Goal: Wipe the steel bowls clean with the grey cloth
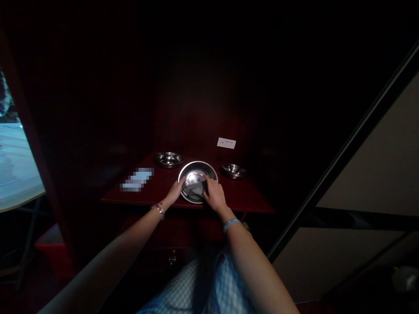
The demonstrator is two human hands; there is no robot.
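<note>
A shiny metal bowl [195,169] is tilted toward me over the front edge of a dark red wooden shelf. My left hand [176,190] grips its left rim, thumb on the inner side. Inside the bowl, my right hand [214,193] is closed on a grey cloth [196,190] that lies against the lower inner wall. Some of the right fingers are hidden behind the hand. Behind the bowl to the left stands a wide metal dish [169,160], and to the right a smaller metal bowl [233,171].
The dark red shelf [248,196] carries a blurred-out flat item [137,179] at the left. A white socket plate [226,143] is on the back wall. Below are a drawer handle [172,257] and, at lower left, a red bin [54,244]. A sliding door edge [340,148] slants along the right.
</note>
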